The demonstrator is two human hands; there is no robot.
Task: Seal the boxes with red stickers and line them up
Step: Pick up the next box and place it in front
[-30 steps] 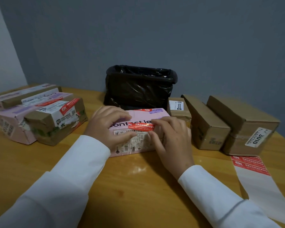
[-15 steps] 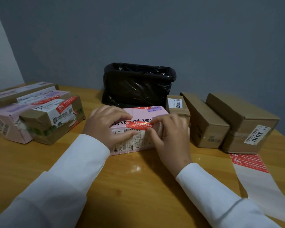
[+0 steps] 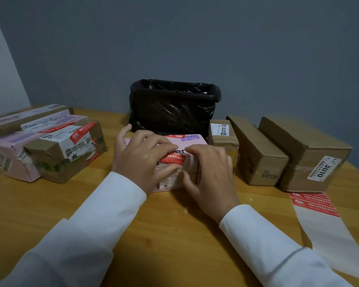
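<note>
The red rectangular sticker [image 3: 172, 159] sits on the front top edge of the pink cardboard box [image 3: 192, 141] at the middle of the wooden table [image 3: 174, 224], and in the last second your left hand [image 3: 142, 160] has slid right along that box so its fingers now cover the sticker's left end — more of the printed lettering is hidden than a moment ago. Your right hand [image 3: 208, 172] has closed in from the other side; both hands lie with fingers fairly straight, pressing down on the sticker and box rather than pinching anything. I would judge the seal on this box to be nearly rubbed down, with the move to the line next. A second red sticker [image 3: 179, 136] shows at the box's far edge. Counting outward: one pink box in hand; to your right three brown cardboard boxes [image 3: 259, 154] side by side, none showing a red seal from here; to your left about four boxes [image 3: 48, 146] grouped together — at least two carry red stickers. One white backing strip [image 3: 327, 226] lies at the right with roughly three red stickers left on it, and one black-lined bin [image 3: 173, 106] stands behind.
</note>
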